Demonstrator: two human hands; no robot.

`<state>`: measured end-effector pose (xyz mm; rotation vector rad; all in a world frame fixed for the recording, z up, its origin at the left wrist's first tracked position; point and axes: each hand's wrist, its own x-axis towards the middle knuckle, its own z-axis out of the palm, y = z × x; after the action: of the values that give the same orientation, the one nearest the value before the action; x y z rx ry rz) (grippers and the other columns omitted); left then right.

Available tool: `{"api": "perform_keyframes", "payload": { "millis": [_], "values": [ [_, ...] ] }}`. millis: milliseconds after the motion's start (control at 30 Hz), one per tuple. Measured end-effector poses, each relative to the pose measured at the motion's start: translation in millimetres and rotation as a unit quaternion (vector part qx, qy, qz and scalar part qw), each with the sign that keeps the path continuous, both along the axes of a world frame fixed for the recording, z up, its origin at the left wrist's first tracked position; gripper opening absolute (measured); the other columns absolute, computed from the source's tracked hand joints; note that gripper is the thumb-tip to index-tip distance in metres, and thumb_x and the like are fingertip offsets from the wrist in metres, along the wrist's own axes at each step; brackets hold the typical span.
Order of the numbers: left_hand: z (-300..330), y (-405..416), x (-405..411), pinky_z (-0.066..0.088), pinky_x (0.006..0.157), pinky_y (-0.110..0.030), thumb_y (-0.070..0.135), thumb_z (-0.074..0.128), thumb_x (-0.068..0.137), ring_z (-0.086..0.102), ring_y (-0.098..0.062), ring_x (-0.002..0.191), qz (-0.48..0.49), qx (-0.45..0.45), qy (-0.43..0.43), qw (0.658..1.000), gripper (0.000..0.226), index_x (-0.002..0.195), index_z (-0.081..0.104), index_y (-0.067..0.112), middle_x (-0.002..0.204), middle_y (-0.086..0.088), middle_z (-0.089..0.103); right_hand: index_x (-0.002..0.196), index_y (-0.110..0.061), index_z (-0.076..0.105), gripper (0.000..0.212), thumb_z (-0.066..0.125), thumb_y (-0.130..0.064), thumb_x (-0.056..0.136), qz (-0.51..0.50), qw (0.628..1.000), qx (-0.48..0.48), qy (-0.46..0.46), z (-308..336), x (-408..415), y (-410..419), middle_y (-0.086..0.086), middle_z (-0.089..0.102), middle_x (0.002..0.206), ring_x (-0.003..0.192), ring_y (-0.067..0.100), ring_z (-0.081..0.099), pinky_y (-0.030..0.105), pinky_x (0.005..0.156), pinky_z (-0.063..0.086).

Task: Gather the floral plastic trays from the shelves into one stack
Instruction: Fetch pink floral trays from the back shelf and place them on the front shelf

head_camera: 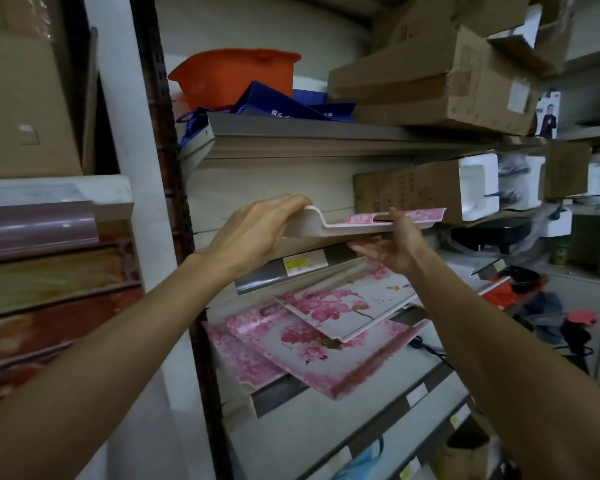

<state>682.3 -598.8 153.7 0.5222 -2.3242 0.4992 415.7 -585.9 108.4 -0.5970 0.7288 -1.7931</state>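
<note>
1. Your left hand curls over the left end of a floral tray, gripping its raised rim.
2. Your right hand holds the same tray from below, thumb through its handle slot.
3. The tray is level, lifted just above the middle shelf.
4. Three more floral trays lie overlapping on the shelf below, nearer you.

Dim, even indoor light with soft shadows under the shelves; wide-angle bending at the edges, slight blur throughout, faint glare on the white foam.
</note>
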Motion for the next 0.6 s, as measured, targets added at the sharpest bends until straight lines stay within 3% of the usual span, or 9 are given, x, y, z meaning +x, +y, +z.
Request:
{"api": "perform_keyframes", "payload": {
  "millis": [100, 233, 367, 433, 500, 600],
  "values": [
    [-5, 14, -4, 0.053, 0.083, -0.046, 0.010, 0.045, 0.096, 0.061, -0.024, 0.107, 0.002, -0.015, -0.015, 1.000, 0.035, 0.127, 0.049, 0.026, 0.124, 0.002, 0.062, 0.131, -0.001, 0.048, 0.035, 0.049, -0.011, 0.097, -0.026, 0.999, 0.010, 0.014, 5, -5, 7, 0.030, 0.060, 0.123, 0.103, 0.045, 0.064, 0.050, 0.058, 0.060],
    [-13, 31, -3, 0.053, 0.079, -0.043, 0.021, 0.040, 0.100, 0.062, -0.022, 0.102, -0.025, -0.028, -0.012, 0.999, 0.030, 0.126, 0.055, 0.022, 0.117, 0.002, 0.065, 0.123, -0.003, 0.048, 0.026, 0.043, -0.002, 0.097, -0.064, 0.997, 0.024, 0.035, 4, -7, 17, 0.027, 0.062, 0.115, 0.099, 0.043, 0.065, 0.056, 0.064, 0.060],
    [-25, 53, -5, 0.049, 0.079, -0.028, 0.023, 0.046, 0.101, 0.063, -0.015, 0.096, -0.068, -0.054, -0.010, 0.996, 0.025, 0.118, 0.063, 0.018, 0.108, 0.004, 0.068, 0.095, -0.008, 0.054, 0.029, 0.028, 0.006, 0.093, -0.106, 0.994, 0.028, 0.015, -1, -3, 30, 0.020, 0.064, 0.100, 0.086, 0.035, 0.066, 0.048, 0.049, 0.059],
    [-34, 66, -7, 0.052, 0.081, -0.028, 0.029, 0.046, 0.101, 0.063, -0.012, 0.097, -0.086, -0.043, -0.007, 0.995, 0.027, 0.116, 0.065, 0.018, 0.108, 0.005, 0.069, 0.095, -0.008, 0.054, 0.031, 0.027, 0.007, 0.092, -0.119, 0.993, 0.022, -0.001, -8, -2, 37, 0.018, 0.065, 0.105, 0.088, 0.034, 0.067, 0.050, 0.065, 0.060],
    [-45, 77, -9, 0.054, 0.080, -0.033, 0.032, 0.046, 0.101, 0.064, -0.012, 0.098, -0.102, -0.034, -0.008, 0.994, 0.029, 0.115, 0.066, 0.017, 0.108, 0.005, 0.069, 0.099, -0.008, 0.055, 0.031, 0.028, 0.006, 0.091, -0.131, 0.991, 0.018, -0.011, -16, -3, 42, 0.019, 0.064, 0.120, 0.105, 0.037, 0.065, 0.054, 0.089, 0.054],
    [-63, 91, -12, 0.054, 0.078, -0.033, 0.032, 0.045, 0.101, 0.064, -0.008, 0.096, -0.120, 0.009, -0.015, 0.993, 0.026, 0.113, 0.066, 0.020, 0.106, 0.009, 0.070, 0.113, -0.004, 0.055, 0.031, 0.035, 0.003, 0.091, -0.173, 0.984, 0.047, 0.011, -31, -9, 51, 0.018, 0.062, 0.125, 0.108, 0.036, 0.062, 0.059, 0.100, 0.045]
  ]
}}
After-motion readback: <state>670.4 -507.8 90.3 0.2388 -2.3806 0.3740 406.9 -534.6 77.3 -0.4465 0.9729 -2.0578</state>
